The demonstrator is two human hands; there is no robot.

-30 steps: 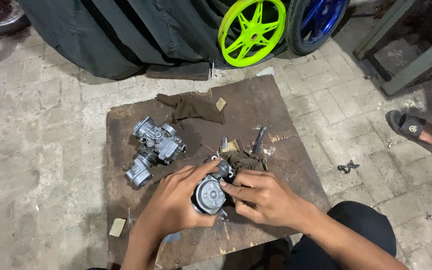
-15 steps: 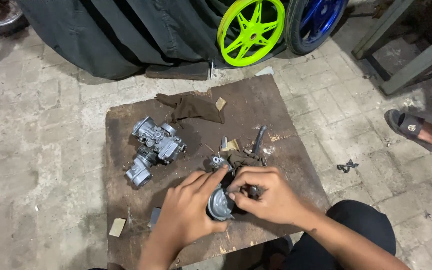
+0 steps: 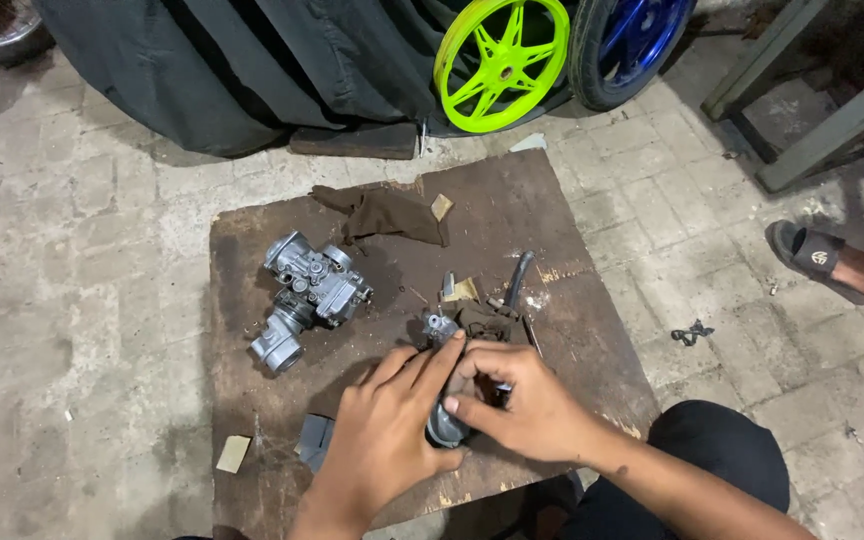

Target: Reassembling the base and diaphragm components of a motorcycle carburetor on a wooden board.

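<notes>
hands (image 3: 452, 410) cupped together around grey metal part (image 3: 445, 428)

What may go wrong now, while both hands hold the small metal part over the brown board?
Possible risks:
1. The left hand and right hand cover most of the grey metal part, so it may slip unseen.
2. Small loose parts lie just beyond the hands and might get knocked off the board.
3. The carburetor lies close to the left hand and could be bumped.
</notes>
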